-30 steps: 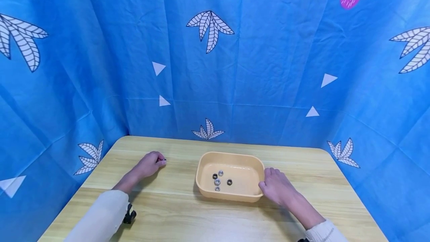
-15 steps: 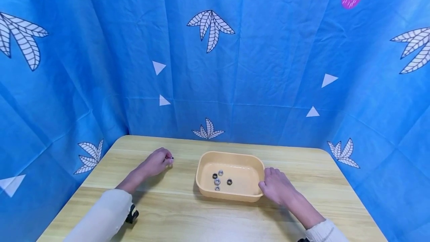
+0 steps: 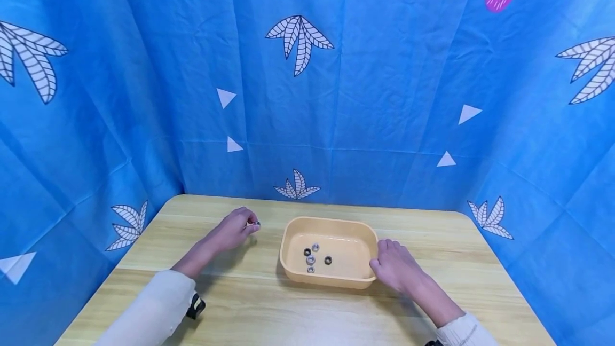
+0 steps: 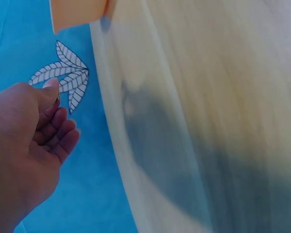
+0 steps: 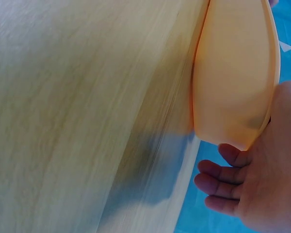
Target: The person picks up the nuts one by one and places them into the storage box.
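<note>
A pale orange plastic tray (image 3: 331, 282) with rounded corners sits on the table, holding several small metal nuts: silver ones such as the silver nut (image 3: 310, 260), and dark ones such as the black nut (image 3: 328, 260). Left of the tray, my left hand (image 3: 231, 230) pinches another small nut (image 3: 257, 223) between thumb and fingers, raised over the table with its shadow below. The nut is mostly hidden by the thumb in the left wrist view. My right hand (image 3: 397, 267) grips the tray's right rim, thumb over the edge and fingers at the outer wall (image 5: 235, 73).
The light wood table (image 3: 269, 314) has rounded far corners. A blue curtain (image 3: 384, 95) with leaf and triangle prints hangs behind it and on both sides. A black wrist strap (image 3: 196, 306) shows at the left sleeve.
My left hand has moved rightward and slightly away from me, bringing the pinched nut closer to the tray. The right hand and the tray have stayed in place.
</note>
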Demonstrator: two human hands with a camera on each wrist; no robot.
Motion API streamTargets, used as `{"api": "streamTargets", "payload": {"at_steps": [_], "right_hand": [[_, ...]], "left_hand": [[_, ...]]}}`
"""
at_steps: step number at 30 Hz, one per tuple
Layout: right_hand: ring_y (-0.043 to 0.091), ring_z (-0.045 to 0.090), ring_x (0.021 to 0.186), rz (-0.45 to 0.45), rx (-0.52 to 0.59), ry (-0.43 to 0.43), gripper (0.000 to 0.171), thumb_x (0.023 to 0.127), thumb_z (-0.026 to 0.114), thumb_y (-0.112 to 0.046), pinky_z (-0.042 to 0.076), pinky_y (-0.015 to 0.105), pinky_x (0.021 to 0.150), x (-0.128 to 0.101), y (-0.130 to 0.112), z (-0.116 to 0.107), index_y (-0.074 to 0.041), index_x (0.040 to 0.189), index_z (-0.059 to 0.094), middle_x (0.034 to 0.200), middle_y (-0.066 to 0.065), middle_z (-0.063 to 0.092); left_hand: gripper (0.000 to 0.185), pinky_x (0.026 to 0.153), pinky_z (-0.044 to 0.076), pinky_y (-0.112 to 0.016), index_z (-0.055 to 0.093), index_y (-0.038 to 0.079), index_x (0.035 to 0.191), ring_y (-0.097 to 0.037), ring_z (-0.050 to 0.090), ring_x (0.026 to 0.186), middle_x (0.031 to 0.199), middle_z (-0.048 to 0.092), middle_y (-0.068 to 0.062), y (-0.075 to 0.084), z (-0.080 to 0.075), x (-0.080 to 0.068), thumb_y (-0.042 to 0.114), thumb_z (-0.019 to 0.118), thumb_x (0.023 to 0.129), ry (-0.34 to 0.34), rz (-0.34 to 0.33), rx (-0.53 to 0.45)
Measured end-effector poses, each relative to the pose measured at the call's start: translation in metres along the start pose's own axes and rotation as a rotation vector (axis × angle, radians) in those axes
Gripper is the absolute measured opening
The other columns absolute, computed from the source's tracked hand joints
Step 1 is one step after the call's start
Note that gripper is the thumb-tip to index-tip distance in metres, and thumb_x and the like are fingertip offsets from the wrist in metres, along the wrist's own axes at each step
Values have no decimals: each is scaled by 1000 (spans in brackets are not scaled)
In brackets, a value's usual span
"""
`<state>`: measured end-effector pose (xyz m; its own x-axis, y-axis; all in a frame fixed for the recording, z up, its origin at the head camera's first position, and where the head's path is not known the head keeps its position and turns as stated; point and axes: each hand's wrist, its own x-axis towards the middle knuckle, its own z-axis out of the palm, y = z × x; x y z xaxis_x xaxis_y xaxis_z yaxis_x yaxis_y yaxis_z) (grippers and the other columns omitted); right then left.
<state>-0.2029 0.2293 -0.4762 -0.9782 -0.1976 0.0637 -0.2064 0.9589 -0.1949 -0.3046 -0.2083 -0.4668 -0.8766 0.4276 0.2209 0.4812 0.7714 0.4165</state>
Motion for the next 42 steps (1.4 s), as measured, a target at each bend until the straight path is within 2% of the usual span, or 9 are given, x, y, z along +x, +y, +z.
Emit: {"api": "streamTargets", "payload": {"at_steps": [18, 25, 35, 42], "right_hand": [[26, 55, 89, -1, -11, -5, 30, 96, 55, -23, 49, 48, 86, -1, 0, 1, 4, 107, 59, 94, 11, 58], [26, 52, 86, -7, -19, -7, 28, 96, 55, -22, 48, 46, 85, 0, 0, 0, 4, 105, 58, 92, 10, 56], [27, 54, 88, -6, -21, -8, 30, 96, 55, -23, 48, 47, 86, 1, 1, 1, 5, 107, 58, 94, 11, 57], [26, 53, 86, -10, -19, -1, 27, 96, 55, -23, 47, 46, 84, 2, 2, 2, 3, 104, 58, 91, 10, 55]], "left_hand": [[17, 88, 55, -39, 69, 6, 104, -17, 59, 98, 103, 66, -5, 39, 5, 11, 23, 69, 100, -10, 53, -5], [16, 88, 56, -38, 69, 7, 102, -18, 60, 100, 102, 66, -3, 54, 10, 16, 23, 70, 100, 7, 116, 18], [15, 96, 56, -39, 70, 8, 106, -19, 61, 109, 105, 67, -2, 79, 14, 26, 22, 69, 100, -32, 145, -13], [18, 98, 56, -38, 71, 7, 106, -21, 61, 112, 105, 68, -3, 97, 22, 32, 24, 71, 99, -73, 214, 0]]}}
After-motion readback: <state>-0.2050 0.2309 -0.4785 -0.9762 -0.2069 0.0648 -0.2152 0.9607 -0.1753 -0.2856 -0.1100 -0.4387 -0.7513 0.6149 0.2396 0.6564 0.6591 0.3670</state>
